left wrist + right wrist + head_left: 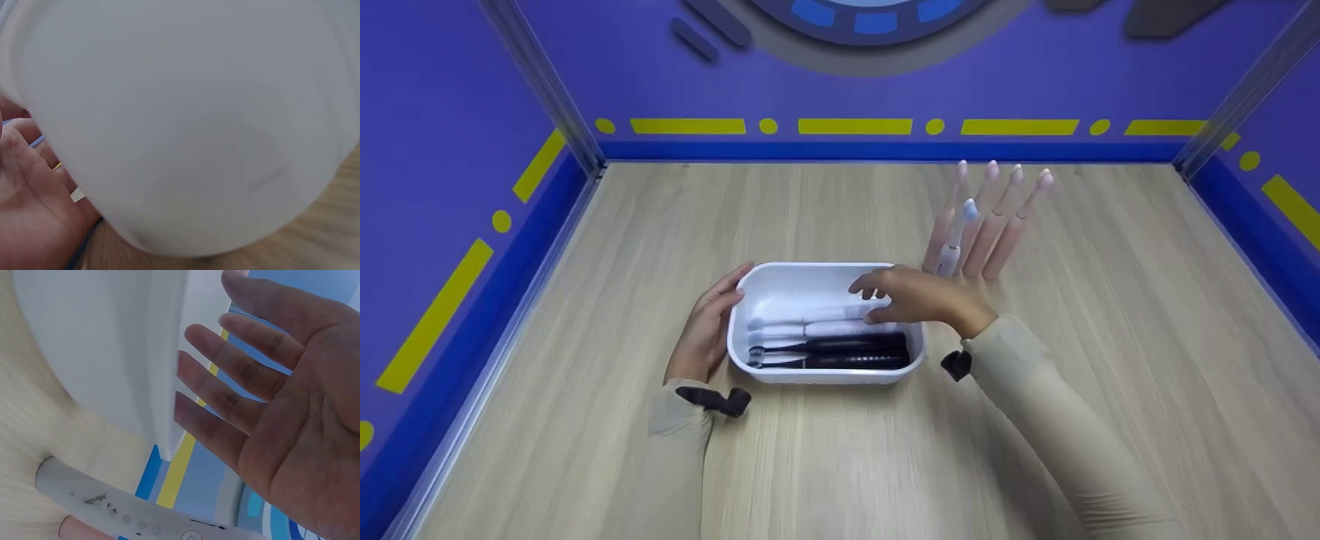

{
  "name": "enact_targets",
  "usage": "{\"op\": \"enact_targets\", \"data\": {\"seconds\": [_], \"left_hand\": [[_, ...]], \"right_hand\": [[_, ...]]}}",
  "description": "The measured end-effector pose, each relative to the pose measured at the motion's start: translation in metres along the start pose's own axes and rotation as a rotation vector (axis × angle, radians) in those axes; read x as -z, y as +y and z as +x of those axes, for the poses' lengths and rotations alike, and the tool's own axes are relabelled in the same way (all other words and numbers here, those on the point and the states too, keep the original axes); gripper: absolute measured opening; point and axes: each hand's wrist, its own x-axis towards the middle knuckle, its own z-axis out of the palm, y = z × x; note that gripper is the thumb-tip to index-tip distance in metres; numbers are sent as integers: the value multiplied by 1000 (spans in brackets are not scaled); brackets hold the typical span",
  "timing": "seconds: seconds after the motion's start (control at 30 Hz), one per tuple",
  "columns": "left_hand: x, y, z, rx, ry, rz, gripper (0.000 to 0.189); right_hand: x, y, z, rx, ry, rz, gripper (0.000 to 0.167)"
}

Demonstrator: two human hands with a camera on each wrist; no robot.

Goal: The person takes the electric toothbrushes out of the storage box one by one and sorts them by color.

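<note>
A white plastic bin (825, 379) sits on the table. Inside it lie black electric toothbrushes (847, 361) along the near side and white electric toothbrushes (840, 328) behind them, blurred. My left hand (705, 330) grips the bin's left end, thumb by the rim; the left wrist view shows its palm (39, 191) beside the outer wall. Over the right rim reaches my right hand (922, 296), fingers spread and nothing between them. Just beyond it a white electric toothbrush (950, 259) stands upright, its lower handle also showing in the right wrist view (112, 506).
Several pink electric toothbrushes (1006, 244) stand upright behind the white one, right of the bin. A wood-grain table (840, 465) spreads beneath everything. Blue-purple panels (855, 97) with yellow marks enclose the back and both sides.
</note>
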Motion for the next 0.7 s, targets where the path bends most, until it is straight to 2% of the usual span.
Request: {"op": "enact_targets", "data": {"seconds": [0.2, 0.4, 0.7], "left_hand": [[0, 0, -1, -4, 1, 1, 50], [0, 0, -1, -10, 2, 7, 49], [1, 1, -1, -10, -5, 13, 50]], "right_hand": [[1, 1, 7, 3, -52, -8, 44], [2, 1, 13, -41, -112, -25, 44], [1, -1, 20, -53, -141, -24, 44]]}}
